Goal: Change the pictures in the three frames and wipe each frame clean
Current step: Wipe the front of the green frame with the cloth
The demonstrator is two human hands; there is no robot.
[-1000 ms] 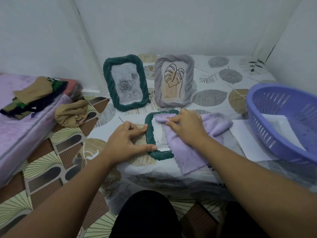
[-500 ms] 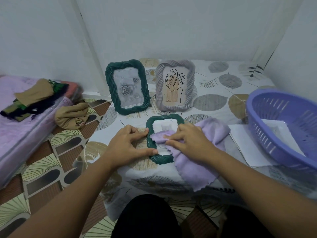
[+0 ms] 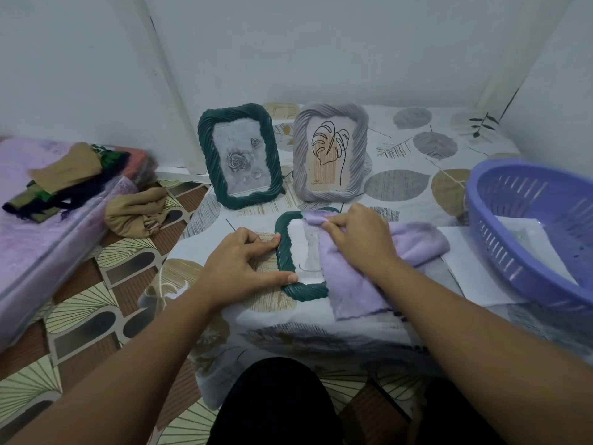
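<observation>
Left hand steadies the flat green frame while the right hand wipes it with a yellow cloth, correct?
Not quite: the cloth is lilac, not yellow, as the head view shows. The rest holds: the left hand steadies the flat green frame while the right hand wipes it.

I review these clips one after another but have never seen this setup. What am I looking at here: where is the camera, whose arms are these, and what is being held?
There is no machine. A camera worn on a person's head looks down at their own two bare hands. On the patterned cloth a small green frame lies flat. The left hand steadies its left edge with thumb and fingers. The right hand has its grip on a lilac wiping cloth and presses it onto the frame. Behind stand a larger green frame with a rose picture and a grey frame with a leaf drawing. A purple basket sits at right.
</observation>
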